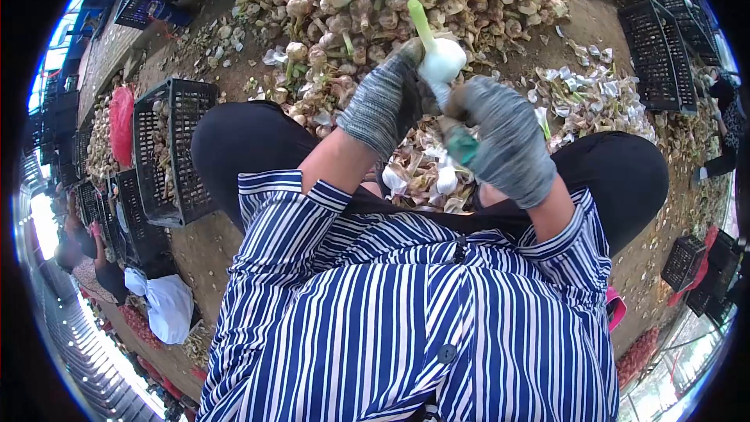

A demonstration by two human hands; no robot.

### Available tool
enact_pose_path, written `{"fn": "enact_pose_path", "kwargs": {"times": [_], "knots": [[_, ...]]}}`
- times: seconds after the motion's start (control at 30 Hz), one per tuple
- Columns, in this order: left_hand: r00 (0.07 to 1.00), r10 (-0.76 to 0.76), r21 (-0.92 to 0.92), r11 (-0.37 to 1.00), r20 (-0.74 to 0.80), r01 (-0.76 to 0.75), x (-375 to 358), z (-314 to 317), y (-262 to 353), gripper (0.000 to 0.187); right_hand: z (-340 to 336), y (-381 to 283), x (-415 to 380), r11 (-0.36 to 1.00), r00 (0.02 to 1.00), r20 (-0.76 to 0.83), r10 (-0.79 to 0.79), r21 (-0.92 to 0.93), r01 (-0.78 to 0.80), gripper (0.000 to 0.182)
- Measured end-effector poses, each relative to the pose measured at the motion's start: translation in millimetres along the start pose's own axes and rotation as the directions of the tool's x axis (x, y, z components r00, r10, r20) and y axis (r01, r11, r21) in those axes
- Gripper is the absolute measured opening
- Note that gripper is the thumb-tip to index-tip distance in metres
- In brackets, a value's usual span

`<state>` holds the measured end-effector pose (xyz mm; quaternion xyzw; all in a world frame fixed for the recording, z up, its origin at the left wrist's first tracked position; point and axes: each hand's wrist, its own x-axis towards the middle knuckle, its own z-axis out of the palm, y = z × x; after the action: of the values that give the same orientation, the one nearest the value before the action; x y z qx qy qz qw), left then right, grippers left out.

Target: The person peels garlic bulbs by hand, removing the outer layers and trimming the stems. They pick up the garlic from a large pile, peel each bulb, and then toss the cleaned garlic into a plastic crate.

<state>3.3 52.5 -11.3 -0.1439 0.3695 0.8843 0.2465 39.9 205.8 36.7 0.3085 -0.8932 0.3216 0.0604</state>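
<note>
A peeled white garlic bulb (443,60) with a cut green stem is gripped in my left hand (388,100), which wears a grey knit glove. Its stem points up and away from me. My right hand (500,129), gloved the same way, is closed just below the bulb, fingertips right at its underside. A green patch shows at the right palm, and a short greyish strip runs between those fingers and the bulb; I cannot tell what the right hand holds. Under both hands, between my legs, lie loose garlic skins (422,176) with white pieces among them.
A big heap of unpeeled garlic (367,4) lies in front of me. More peelings (598,101) cover the ground at the right. Black plastic crates stand at the left (173,152) and right (658,55). A person (90,266) is at the far left, near a white sack (166,305).
</note>
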Motion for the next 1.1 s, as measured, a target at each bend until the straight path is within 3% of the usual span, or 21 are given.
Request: {"fn": "enact_pose_path", "kwargs": {"times": [0.07,0.1,0.13,0.2,0.23,0.3,0.33,0.43,0.5,0.6,0.67,0.73,0.77,0.8,0.83,0.87,0.97,1.0,1.03,1.07,1.1], "knots": [[0.999,-0.013,0.045,0.999,0.04,0.011,-7,-2,9,0.056,-9,-2,-2,0.748,0.934,0.038,0.356,0.587,-0.309,0.01],[0.98,-0.024,0.026,0.999,0.197,0.019,-10,-5,14,0.061,-21,-2,1,0.517,0.86,0.223,0.46,0.72,-0.463,0.01],[0.937,-0.033,0.007,0.999,0.348,0.032,-12,-7,17,0.067,-22,16,-3,0.273,0.844,0.322,0.429,0.844,-0.461,0.015],[0.908,-0.004,-0.023,1.0,0.419,0.015,-11,-11,11,0.07,-19,31,-9,0.301,0.872,0.261,0.415,0.865,-0.402,0.02],[0.919,-0.042,0.122,0.993,0.391,-0.007,-16,-7,16,0.069,-20,31,-9,0.301,0.87,0.261,0.418,0.864,-0.404,0.02],[0.95,-0.128,0.315,0.949,0.285,0.034,-18,-4,24,0.062,-22,24,-3,0.128,0.821,0.484,0.302,0.833,-0.538,0.018],[0.953,-0.125,0.309,0.95,0.278,0.034,-18,-5,24,0.062,-27,10,1,0.386,0.786,0.51,0.348,0.686,-0.616,0.016],[0.996,-0.04,0.232,0.973,0.075,0.022,-19,-2,22,0.05,-18,0,-1,0.37,0.829,0.486,0.275,0.743,-0.558,0.014],[1.0,-0.012,0.19,0.982,0.001,0.011,-16,-8,20,0.049,-17,2,1,0.731,0.883,0.442,0.155,0.55,-0.404,0.023],[0.995,-0.004,0.138,0.99,-0.104,0.018,-7,-19,18,0.047,-6,3,-2,0.719,0.872,0.475,0.119,0.564,-0.405,0.016],[0.974,0.128,0.043,0.992,-0.187,-0.122,-2,-22,13,0.047,-1,1,-1,0.734,0.878,0.467,0.107,0.559,-0.386,0.016],[0.947,0.161,0.06,0.987,-0.279,-0.15,-1,-21,17,0.046,2,-2,1,0.816,0.738,0.657,0.154,0.337,-0.469,0.018],[0.928,0.143,0.067,0.99,-0.345,-0.128,1,-25,21,0.046,8,-3,4,0.939,0.701,0.707,0.09,0.174,-0.295,0.02],[0.903,0.126,0.072,0.992,-0.41,-0.106,4,-30,27,0.047,14,-3,5,0.94,0.701,0.708,0.087,0.175,-0.294,0.02],[0.904,0.024,0.126,0.991,-0.427,0.033,6,-29,40,0.04,21,-4,6,0.955,0.571,0.809,0.14,0.042,-0.295,0.022],[0.95,0.053,0.004,0.999,-0.308,-0.054,7,-40,37,0.039,28,-3,5,0.958,0.427,0.881,0.205,-0.09,-0.273,0.024],[0.931,0.05,-0.034,0.997,-0.362,-0.067,1,-32,42,0.04,48,17,-7,0.923,0.381,0.841,0.384,-0.352,-0.154,0.025],[0.962,-0.005,-0.016,1.0,-0.274,0.0,-4,-28,42,0.04,45,22,-6,0.923,0.379,0.842,0.384,-0.354,-0.151,0.025],[0.98,-0.066,0.006,0.998,-0.188,0.068,-7,-27,41,0.041,39,27,-5,0.935,0.689,0.633,0.353,-0.266,-0.234,0.026],[0.993,-0.094,-0.016,0.996,-0.069,0.093,-5,-36,36,0.042,35,31,-4,0.947,0.893,0.32,0.317,-0.154,-0.281,0.028],[0.991,-0.079,0.061,0.994,-0.106,0.086,-11,-28,35,0.04,31,31,1,0.943,0.934,0.159,0.32,0.035,-0.33,0.03]]}}
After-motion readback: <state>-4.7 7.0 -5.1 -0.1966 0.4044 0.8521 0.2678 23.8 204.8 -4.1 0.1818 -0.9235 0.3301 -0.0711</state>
